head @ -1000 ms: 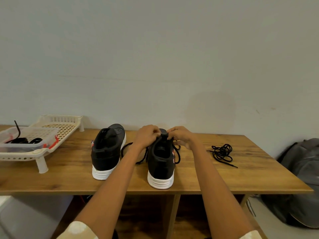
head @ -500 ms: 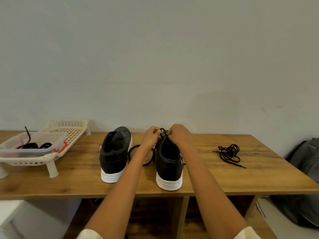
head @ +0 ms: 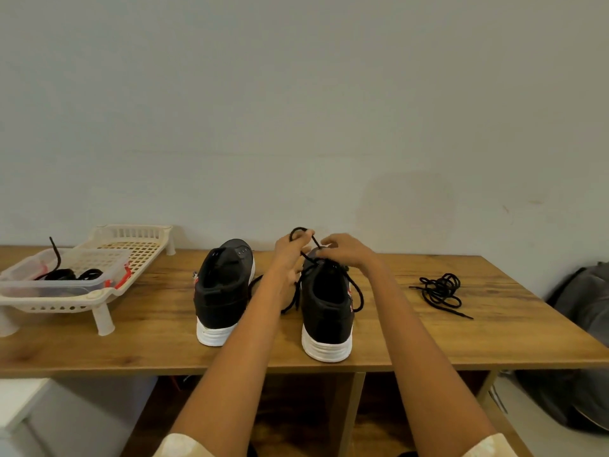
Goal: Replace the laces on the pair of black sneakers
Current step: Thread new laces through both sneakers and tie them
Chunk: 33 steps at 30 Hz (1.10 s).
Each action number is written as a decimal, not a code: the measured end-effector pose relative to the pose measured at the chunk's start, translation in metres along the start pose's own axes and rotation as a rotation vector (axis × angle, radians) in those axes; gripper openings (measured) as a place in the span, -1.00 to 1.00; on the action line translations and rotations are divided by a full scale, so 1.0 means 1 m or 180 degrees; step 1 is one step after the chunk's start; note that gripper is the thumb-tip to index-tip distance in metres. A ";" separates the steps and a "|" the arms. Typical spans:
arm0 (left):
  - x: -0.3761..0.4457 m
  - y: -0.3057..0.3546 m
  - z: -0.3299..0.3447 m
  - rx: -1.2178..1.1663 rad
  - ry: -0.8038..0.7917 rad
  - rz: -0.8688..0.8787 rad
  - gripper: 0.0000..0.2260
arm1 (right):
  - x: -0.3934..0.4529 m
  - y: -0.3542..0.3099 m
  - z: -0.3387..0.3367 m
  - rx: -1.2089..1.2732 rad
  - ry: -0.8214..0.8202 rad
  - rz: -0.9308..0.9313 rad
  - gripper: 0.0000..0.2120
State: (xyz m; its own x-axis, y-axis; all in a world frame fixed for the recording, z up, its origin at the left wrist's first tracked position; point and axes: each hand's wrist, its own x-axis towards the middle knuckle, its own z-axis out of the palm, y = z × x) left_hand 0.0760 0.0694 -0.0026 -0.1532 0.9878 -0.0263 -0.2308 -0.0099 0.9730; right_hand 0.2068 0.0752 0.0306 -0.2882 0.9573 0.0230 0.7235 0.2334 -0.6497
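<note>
Two black sneakers with white soles stand heel-toward-me on the wooden table (head: 158, 338). The left sneaker (head: 224, 291) has no lace in it. The right sneaker (head: 328, 301) carries a black lace (head: 357, 293) whose ends hang down both sides. My left hand (head: 291, 255) pinches a raised loop of that lace above the shoe's tongue. My right hand (head: 346, 250) rests over the top eyelets and pinches the lace there. A loose black lace (head: 440, 290) lies bundled on the table to the right.
A cream plastic rack (head: 131, 245) stands at the left with a clear tub (head: 49, 286) holding more black laces. A grey bag (head: 583, 341) sits on the floor right of the table. The wall runs close behind the table.
My left hand has lifted a loop of lace up above the right sneaker. My right hand has shifted slightly right over the eyelets.
</note>
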 end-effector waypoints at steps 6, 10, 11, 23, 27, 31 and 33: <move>0.003 -0.001 -0.010 -0.0169 -0.0127 -0.0037 -0.93 | 0.002 0.011 0.003 -0.0470 0.0468 -0.0085 -0.82; 0.003 -0.010 -0.011 0.0802 -0.0717 0.0197 -0.85 | 0.001 -0.005 0.004 -0.0188 0.1241 -0.0424 -0.81; 0.003 -0.013 -0.010 0.0973 -0.0891 0.0218 -0.83 | 0.000 -0.014 0.002 0.0042 0.1428 -0.0552 -0.80; 0.007 -0.005 -0.014 -0.0829 -0.0326 -0.0258 -0.85 | 0.001 -0.005 -0.003 -0.0320 0.0057 0.0009 -0.60; 0.007 -0.005 -0.018 -0.1180 -0.0225 -0.0351 -0.86 | 0.003 0.009 0.006 -0.0505 0.0316 0.0020 -0.81; -0.001 -0.002 -0.009 0.0022 -0.0759 -0.0058 -0.93 | 0.005 0.001 0.007 -0.0355 0.1023 -0.0316 -0.83; -0.006 -0.004 -0.004 0.0711 -0.1119 0.0039 -0.89 | 0.005 -0.013 0.003 0.0291 0.1410 -0.0530 -0.82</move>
State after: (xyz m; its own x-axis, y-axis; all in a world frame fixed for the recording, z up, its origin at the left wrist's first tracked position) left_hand 0.0743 0.0631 -0.0069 0.1916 0.9811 0.0279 -0.0109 -0.0263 0.9996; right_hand 0.1945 0.0763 0.0367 -0.0862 0.8934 0.4410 0.6262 0.3928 -0.6734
